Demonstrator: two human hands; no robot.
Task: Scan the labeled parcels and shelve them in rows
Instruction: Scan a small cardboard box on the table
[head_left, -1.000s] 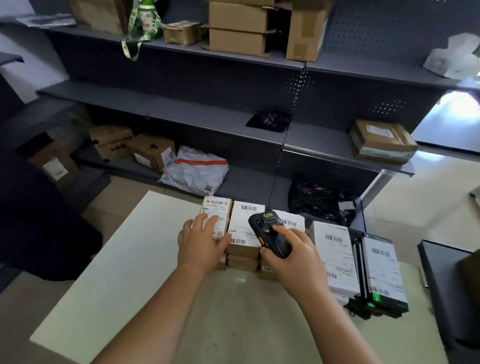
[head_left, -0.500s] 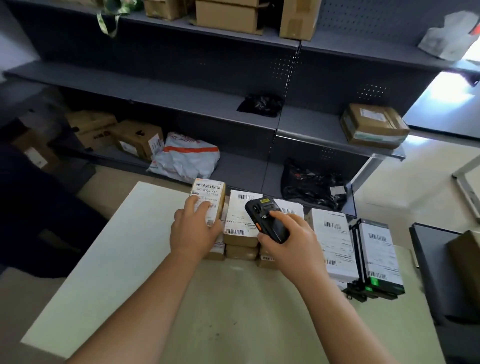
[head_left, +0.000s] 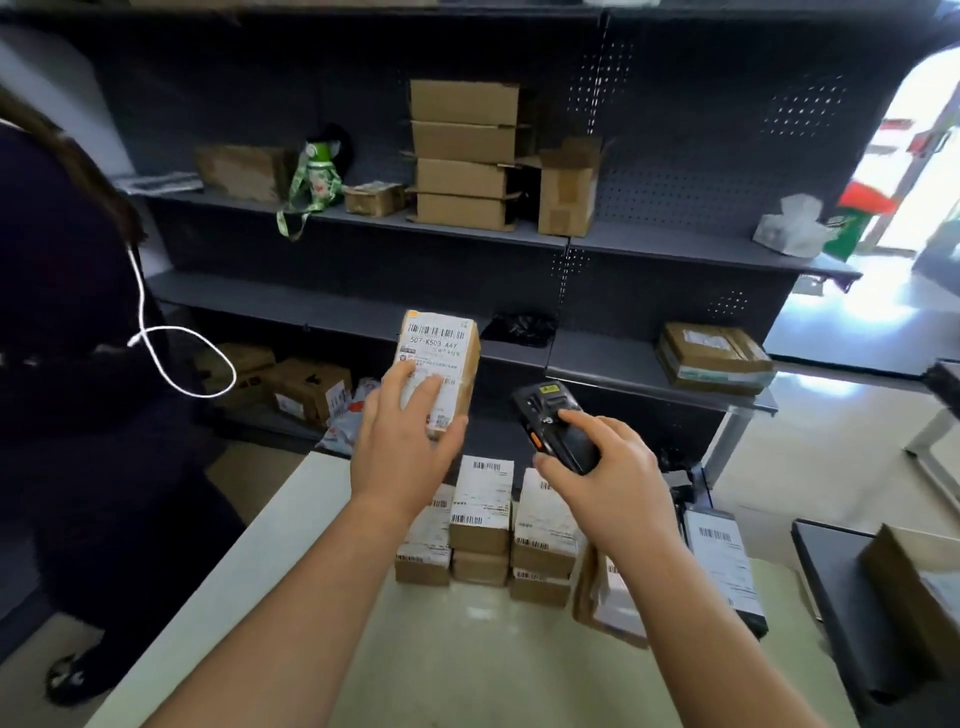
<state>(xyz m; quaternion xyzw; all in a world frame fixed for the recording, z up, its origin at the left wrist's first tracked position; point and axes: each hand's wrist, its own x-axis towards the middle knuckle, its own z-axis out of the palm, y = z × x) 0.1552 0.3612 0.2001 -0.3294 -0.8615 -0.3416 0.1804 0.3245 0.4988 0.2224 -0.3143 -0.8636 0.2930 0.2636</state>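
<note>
My left hand (head_left: 402, 447) holds a small brown parcel (head_left: 444, 358) with a white barcode label, lifted above the table toward the shelves. My right hand (head_left: 605, 478) grips a black handheld scanner (head_left: 550, 421), its index finger on the top, just right of the lifted parcel. Below my hands, several small labeled parcels (head_left: 480, 519) stand stacked in rows on the pale table (head_left: 467, 665). More labeled parcels (head_left: 719, 561) lie to the right of my right wrist.
Dark grey shelving (head_left: 363, 312) fills the back, with cardboard boxes (head_left: 462, 156) on the upper shelf and a flat box (head_left: 714, 358) on the middle shelf. A person in dark clothes (head_left: 67, 364) stands at the left. A dark cabinet (head_left: 841, 597) with a box is at right.
My left hand has lifted the labeled parcel off the stack and raised it toward the shelves. The scanner hand rose with it, and my view tilted upward.
</note>
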